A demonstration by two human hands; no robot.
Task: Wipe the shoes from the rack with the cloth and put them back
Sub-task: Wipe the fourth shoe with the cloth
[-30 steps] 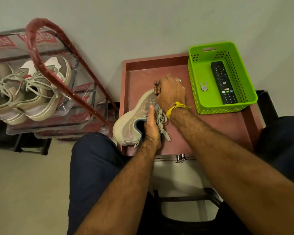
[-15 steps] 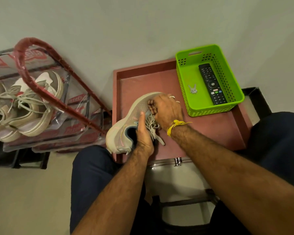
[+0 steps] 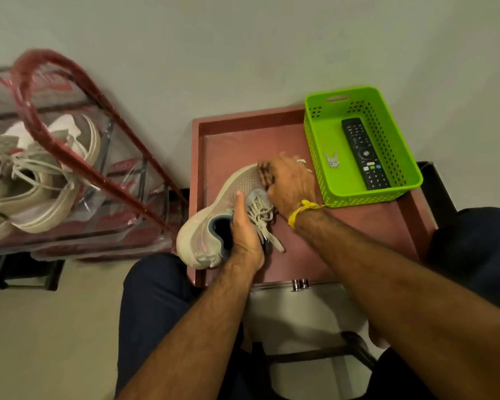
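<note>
Bare forearms, dark trousers, two small adornments

A yellow thread (image 3: pixel 302 210) is tied at the wrist just behind the right hand (image 3: pixel 293 184), a ring (image 3: pixel 300 161) sits on one finger, and dark navy trousers (image 3: pixel 153 307) cover the legs.

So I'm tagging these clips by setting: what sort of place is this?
Most likely a home, perhaps near an entryway: a shoe rack holding sneakers stands against a plain wall, and a green basket on a small red table holds a TV remote.

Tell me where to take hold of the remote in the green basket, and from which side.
Pinch the remote across its long edges near the middle, from straight above. It lies flat on the floor of the green basket, whose walls block any sideways approach, and its narrow body suits a thumb-and-finger pinch. Avoid the small trinket beside it.
</note>
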